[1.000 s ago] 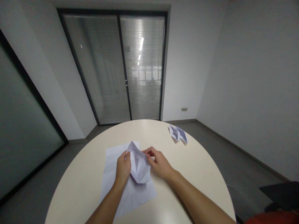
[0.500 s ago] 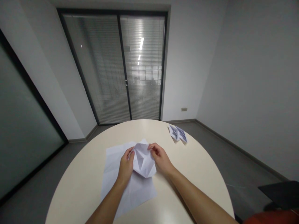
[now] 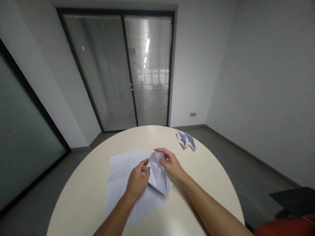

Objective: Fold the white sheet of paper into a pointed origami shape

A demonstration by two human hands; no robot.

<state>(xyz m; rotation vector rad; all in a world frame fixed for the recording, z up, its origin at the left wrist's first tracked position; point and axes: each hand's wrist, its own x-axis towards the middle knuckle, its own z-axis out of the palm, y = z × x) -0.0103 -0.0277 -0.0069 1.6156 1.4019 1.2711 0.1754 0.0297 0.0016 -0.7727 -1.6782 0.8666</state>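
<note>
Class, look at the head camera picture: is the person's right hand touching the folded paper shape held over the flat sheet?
Touching. In the head view the right hand curls its fingers over the folded paper shape's upper edge, with no gap showing.

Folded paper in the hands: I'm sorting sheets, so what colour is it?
White, plain, seen in the head view: folded paper.

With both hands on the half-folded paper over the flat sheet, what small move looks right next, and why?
Probably lower the folded paper onto the flat sheet and press its crease. The left hand pinches its left edge and the right hand grips the top, so the piece is held partly raised and still puffed open, not flat. Two folded pieces lie at the far edge of the table.
</note>
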